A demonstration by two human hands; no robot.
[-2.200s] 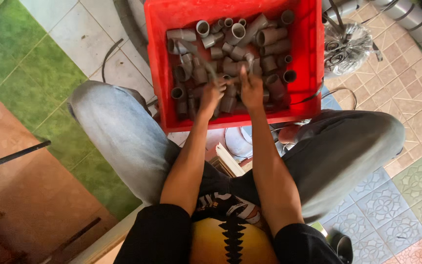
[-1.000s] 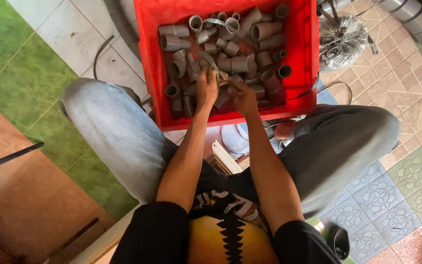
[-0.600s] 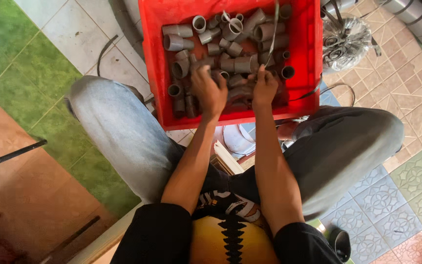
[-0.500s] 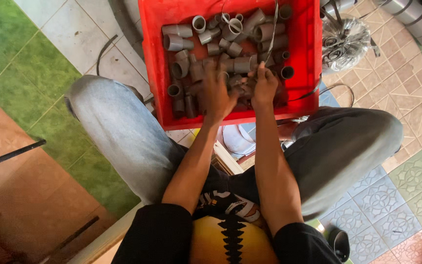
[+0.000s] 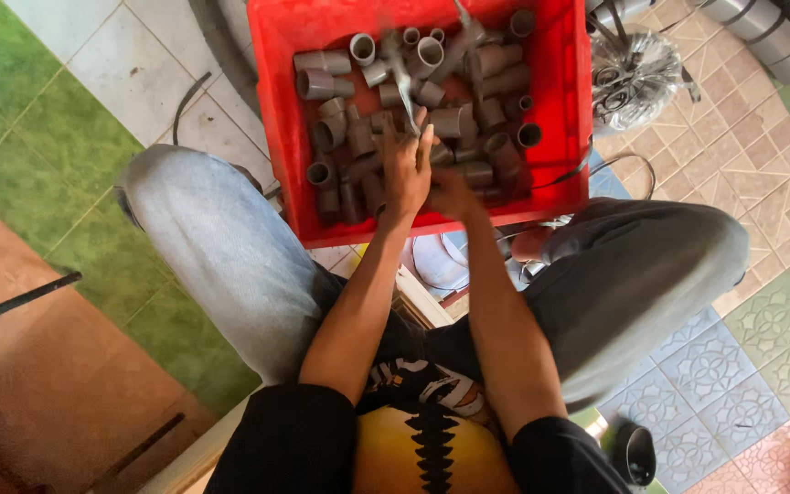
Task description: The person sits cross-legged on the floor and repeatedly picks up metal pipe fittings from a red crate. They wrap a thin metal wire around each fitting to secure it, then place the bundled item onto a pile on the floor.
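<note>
Both hands reach into a red crate (image 5: 276, 110) of grey pipe fittings (image 5: 468, 119) between the knees. Left hand (image 5: 406, 169) lies spread over the pile; right hand (image 5: 454, 192) looks curled, its grip unclear. Sorting seems underway.

Red crate (image 5: 567, 110) on tiled floor (image 5: 66, 137)

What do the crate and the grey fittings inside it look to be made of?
The red crate looks like moulded plastic: uniform colour, slight sheen, rounded rim. The grey pipe fittings look like matte plastic, probably PVC: dull even grey, thick tube walls. The left hand rests on them.
</note>
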